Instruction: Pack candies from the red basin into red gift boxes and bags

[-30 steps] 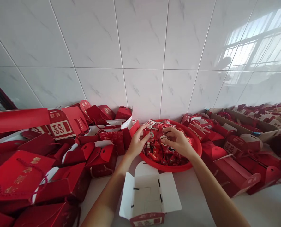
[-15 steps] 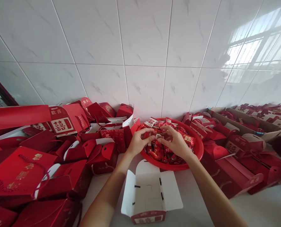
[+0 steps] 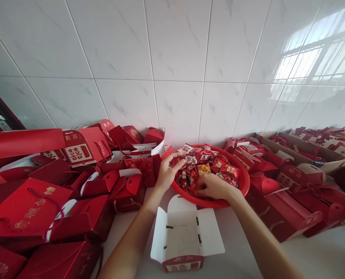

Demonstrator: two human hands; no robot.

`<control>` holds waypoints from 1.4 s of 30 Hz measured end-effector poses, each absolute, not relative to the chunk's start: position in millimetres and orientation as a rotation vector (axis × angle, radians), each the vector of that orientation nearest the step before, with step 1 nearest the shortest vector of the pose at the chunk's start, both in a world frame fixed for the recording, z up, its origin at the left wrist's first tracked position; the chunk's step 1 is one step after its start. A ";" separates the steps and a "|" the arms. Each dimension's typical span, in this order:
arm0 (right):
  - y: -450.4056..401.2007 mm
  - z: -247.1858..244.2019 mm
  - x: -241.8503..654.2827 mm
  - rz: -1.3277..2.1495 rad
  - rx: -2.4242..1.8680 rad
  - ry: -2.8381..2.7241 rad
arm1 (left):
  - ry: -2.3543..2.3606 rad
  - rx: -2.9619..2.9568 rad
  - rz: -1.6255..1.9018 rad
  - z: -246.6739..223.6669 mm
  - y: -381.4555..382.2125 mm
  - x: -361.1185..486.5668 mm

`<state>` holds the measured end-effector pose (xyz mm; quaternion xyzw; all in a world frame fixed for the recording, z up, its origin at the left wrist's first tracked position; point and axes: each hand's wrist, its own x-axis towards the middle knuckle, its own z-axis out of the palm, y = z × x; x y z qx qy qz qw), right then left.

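Within a red basin (image 3: 244, 182), whose rim keeps them gathered, lie wrapped sweets (image 3: 230, 169). The left hand (image 3: 167, 172) pinches a packet (image 3: 191, 158) between thumb and fingers, seemingly keeping it off the heap; the right hand (image 3: 217, 186) curls down among the sweets, its hold hidden, so I cannot tell. Nearer the person, a box (image 3: 181, 248) stands with flaps spread, leaving its inside open. Red cartons (image 3: 126, 193) flank both sides.

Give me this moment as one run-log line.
left hand: holding wrapped candy | right hand: among candies in red basin | box before basin: open
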<state>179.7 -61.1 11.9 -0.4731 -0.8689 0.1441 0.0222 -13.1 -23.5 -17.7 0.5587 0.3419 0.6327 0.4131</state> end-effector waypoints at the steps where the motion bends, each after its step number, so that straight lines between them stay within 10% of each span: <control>1: -60.2 10.9 179.5 0.411 -1.520 -2.674 | 0.862 1.416 1.593 -18.2 -23.4 -13.3; 26: -31.1 17.6 161.5 0.157 -1.439 -2.569 | 0.858 1.367 1.574 -18.7 -20.4 -12.8; 42: -33.3 21.0 177.3 0.647 -1.107 -2.589 | 0.887 1.409 1.604 -19.9 -20.1 -14.9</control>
